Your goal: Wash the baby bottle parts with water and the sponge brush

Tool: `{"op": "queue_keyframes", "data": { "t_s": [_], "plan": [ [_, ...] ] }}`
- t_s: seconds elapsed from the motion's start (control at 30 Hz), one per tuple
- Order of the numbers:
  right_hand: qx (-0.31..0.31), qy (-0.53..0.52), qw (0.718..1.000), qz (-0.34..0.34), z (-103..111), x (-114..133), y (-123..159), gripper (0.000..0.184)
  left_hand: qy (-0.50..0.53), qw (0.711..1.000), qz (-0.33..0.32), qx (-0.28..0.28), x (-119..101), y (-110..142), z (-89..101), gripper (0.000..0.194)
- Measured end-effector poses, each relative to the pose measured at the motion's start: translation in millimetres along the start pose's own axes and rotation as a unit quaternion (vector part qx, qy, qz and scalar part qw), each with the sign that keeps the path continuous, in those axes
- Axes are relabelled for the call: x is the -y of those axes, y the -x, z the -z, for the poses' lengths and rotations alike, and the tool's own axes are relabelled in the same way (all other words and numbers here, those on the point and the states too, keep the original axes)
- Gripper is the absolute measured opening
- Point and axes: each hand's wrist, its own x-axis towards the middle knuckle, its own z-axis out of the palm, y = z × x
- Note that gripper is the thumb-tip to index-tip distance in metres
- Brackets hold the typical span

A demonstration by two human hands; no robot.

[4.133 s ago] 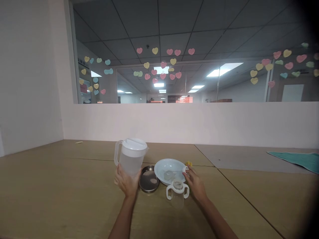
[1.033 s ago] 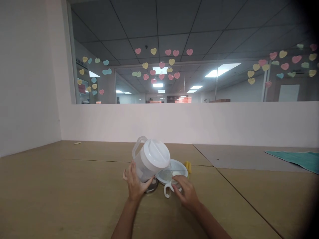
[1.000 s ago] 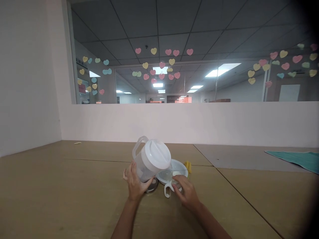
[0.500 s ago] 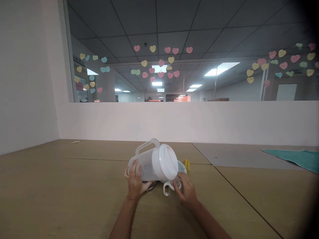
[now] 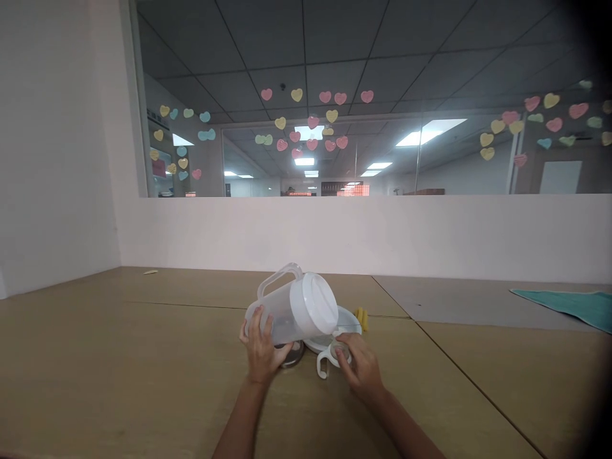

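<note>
Left hand [image 5: 261, 354], right hand [image 5: 362, 371], both curled

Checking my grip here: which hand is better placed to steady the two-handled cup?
The right hand, probably: it is already on the two-handled cup. The left hand is wrapped around the tilted white-lidded pitcher, so it is occupied.

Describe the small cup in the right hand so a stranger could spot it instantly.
On the tan table below the white wall, find the round white plate. Just in front of it, the right hand grips a small clear cup, set apart by the white loop handle at its side, unlike the large lidded pitcher in the left hand.
</note>
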Motion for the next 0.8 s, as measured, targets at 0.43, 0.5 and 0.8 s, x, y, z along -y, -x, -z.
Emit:
{"op": "queue_keyframes", "data": {
  "t_s": [0.43, 0.5, 0.8],
  "plan": [
    [0.01, 0.007, 1.0, 0.014, 1.1, 2.9, -4.3, 0.011, -0.045, 0.956, 0.291, 0.018, -1.5, -7.9, 2.2, 0.1],
    [0.013, 0.003, 1.0, 0.012, 1.1, 3.0, -3.9, 0.011, -0.054, 0.952, 0.301, 0.024, -0.6, -6.6, 2.0, 0.098],
    [0.014, 0.0, 1.0, 0.009, -1.0, 0.8, -2.7, 0.011, -0.081, 0.923, 0.374, 0.033, 0.0, -3.9, 1.4, 0.101]
  ]
}}
